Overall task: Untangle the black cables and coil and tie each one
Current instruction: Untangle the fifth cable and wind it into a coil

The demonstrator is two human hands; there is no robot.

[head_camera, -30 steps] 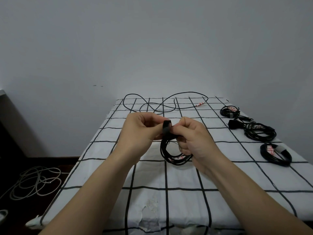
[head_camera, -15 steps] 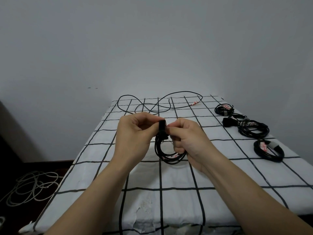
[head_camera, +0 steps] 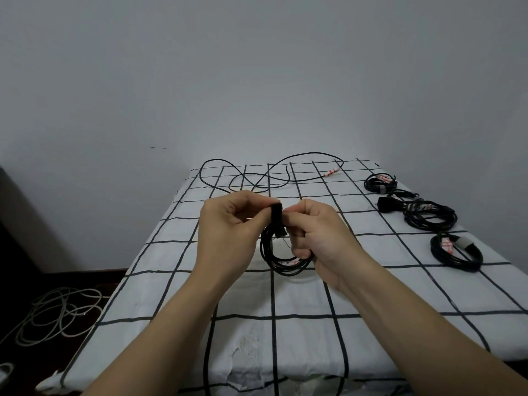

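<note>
While the left hand (head_camera: 228,224) pinches the black strap (head_camera: 276,217) atop the coiled cable (head_camera: 283,265) and the right hand (head_camera: 320,238) grips its loops — both held together above the checked table (head_camera: 371,295) — the strap should be pulled snug and pressed flat.

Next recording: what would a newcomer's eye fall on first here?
The left hand and right hand meet mid-frame above the checked table, pinching a black strap at the top of a small coiled black cable. Three coiled bundles lie along the table's right edge, and a loose black cable sprawls in loops at its far end.
</note>
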